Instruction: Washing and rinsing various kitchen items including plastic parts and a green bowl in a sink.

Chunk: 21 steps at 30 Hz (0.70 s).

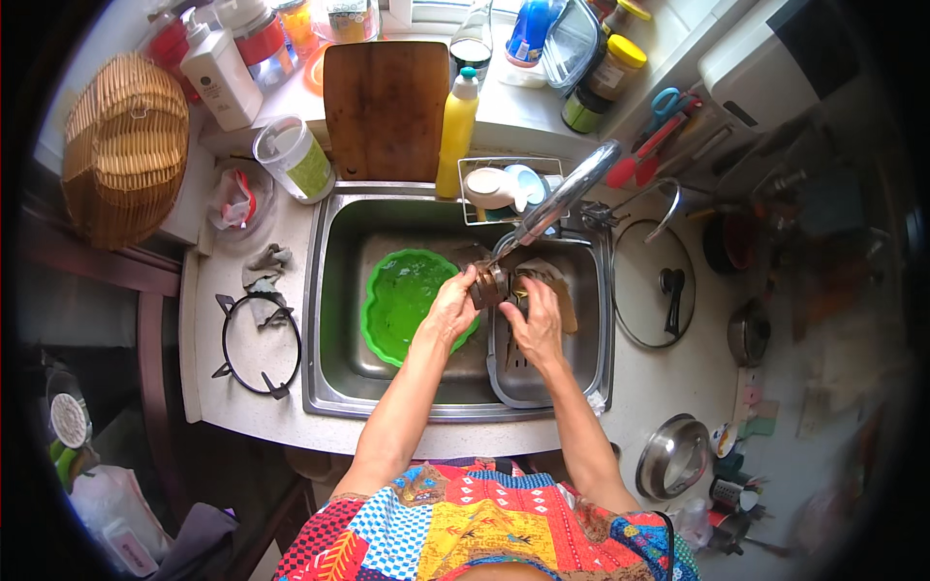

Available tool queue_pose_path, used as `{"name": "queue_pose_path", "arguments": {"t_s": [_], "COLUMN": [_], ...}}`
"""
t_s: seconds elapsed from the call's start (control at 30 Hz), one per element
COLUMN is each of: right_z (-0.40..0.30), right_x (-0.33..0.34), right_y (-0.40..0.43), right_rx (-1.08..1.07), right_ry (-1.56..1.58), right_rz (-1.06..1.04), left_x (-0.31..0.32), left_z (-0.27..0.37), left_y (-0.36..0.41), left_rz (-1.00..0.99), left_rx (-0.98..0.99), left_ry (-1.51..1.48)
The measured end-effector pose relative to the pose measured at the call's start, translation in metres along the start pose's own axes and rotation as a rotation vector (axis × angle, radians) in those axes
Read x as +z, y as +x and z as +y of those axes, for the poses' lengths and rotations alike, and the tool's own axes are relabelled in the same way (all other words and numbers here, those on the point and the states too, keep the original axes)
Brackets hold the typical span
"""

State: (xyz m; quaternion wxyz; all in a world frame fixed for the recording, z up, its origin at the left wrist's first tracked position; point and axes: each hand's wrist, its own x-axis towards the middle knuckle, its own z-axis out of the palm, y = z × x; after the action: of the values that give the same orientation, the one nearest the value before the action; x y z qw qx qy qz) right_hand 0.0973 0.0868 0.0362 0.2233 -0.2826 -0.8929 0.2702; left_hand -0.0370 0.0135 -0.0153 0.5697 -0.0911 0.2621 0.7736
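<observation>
My left hand [452, 303] grips a brown, ringed metal part [489, 285], perhaps a stove burner piece, right below the spout of the chrome faucet [559, 203]. Close by on the right, my right hand [536, 323] has its fingers curled over something small and yellowish [520, 290]; whether it holds that thing is hidden. Under my left forearm, a green scalloped basin [396, 327] containing water stands in the steel sink [349, 381]. A grey-rimmed drain basket [534, 398] fills the sink's right side, with brownish scraps [565, 305] in it.
A black pan support ring [227, 348] and a grey rag [266, 267] lie left of the sink. On the right rests a glass lid [645, 330]. Behind stand a wooden cutting board [385, 109], a yellow bottle [458, 138] and a wire rack [465, 210].
</observation>
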Motion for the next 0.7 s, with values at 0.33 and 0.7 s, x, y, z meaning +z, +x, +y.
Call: {"name": "queue_pose_path", "arguments": {"t_s": [0.33,0.7], "right_z": [-0.022,-0.009], "right_x": [0.055,0.034], "right_y": [0.006,0.009], "right_rx": [0.191,0.737], "right_ry": [0.420,1.229], "right_rz": [-0.285,-0.348], "left_x": [0.005,-0.029], "left_z": [-0.004,0.001], "left_y": [-0.026,-0.036], "left_rz": [0.278,0.386], "left_rx": [-0.002,0.180], "left_ry": [0.815,0.217]}}
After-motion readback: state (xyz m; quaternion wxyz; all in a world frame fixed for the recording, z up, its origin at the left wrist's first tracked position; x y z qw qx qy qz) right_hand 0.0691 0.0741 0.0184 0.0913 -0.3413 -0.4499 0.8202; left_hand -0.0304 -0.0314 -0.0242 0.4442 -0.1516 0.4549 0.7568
